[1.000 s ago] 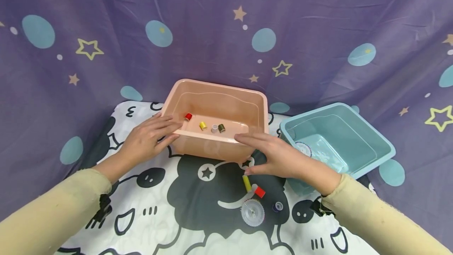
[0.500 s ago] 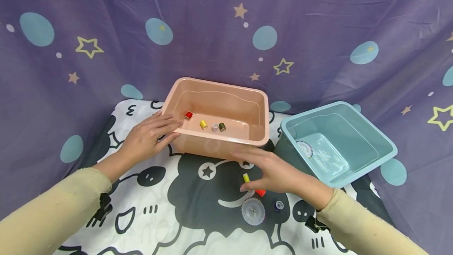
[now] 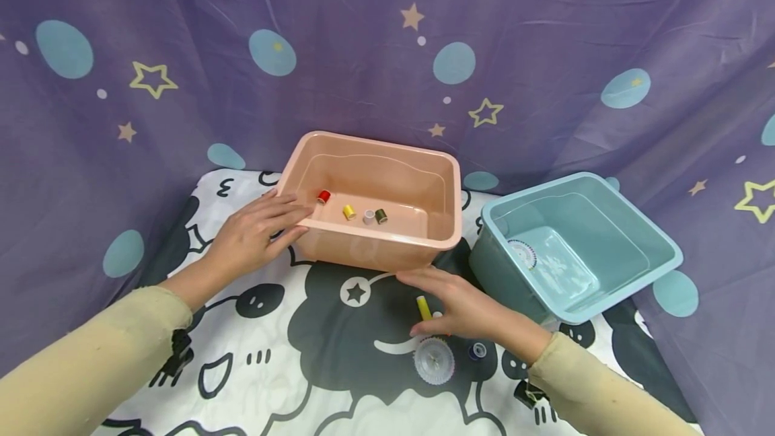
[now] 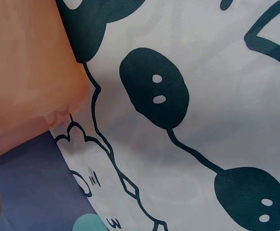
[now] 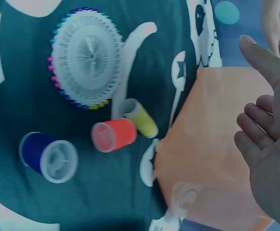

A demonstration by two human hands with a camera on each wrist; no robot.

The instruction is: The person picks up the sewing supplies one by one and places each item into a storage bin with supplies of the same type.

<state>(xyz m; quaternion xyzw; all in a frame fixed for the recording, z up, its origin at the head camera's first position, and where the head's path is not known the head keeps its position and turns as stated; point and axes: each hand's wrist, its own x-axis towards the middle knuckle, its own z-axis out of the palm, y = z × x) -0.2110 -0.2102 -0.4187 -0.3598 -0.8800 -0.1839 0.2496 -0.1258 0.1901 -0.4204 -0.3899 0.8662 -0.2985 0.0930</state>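
My left hand (image 3: 248, 237) rests at the left front corner of the peach bin (image 3: 363, 254), fingers extended over the rim. Inside it lie thread spools: red (image 3: 323, 197), yellow (image 3: 349, 212), white (image 3: 368, 216) and olive (image 3: 381, 215). With fingers and thumb apart and holding nothing, my right hand (image 3: 463, 305) hovers in front of that bin. Below it on the cloth are a yellow spool (image 5: 142, 118), a red spool (image 5: 115, 134) that it mostly hides in the head view, and a dark blue spool (image 5: 48, 156). Nearby lies a wheel of pearl-headed pins (image 5: 87, 57).
A teal bin (image 3: 660, 254) stands to the right, with another pin wheel (image 3: 523, 254) at its bottom. The sheep-print cloth (image 3: 236, 348) covers the surface. A purple curtain (image 3: 363, 73) hangs close behind both bins.
My right hand has left the peach bin's front rim and come down toward me, over the loose spools. The left hand stays on the rim.
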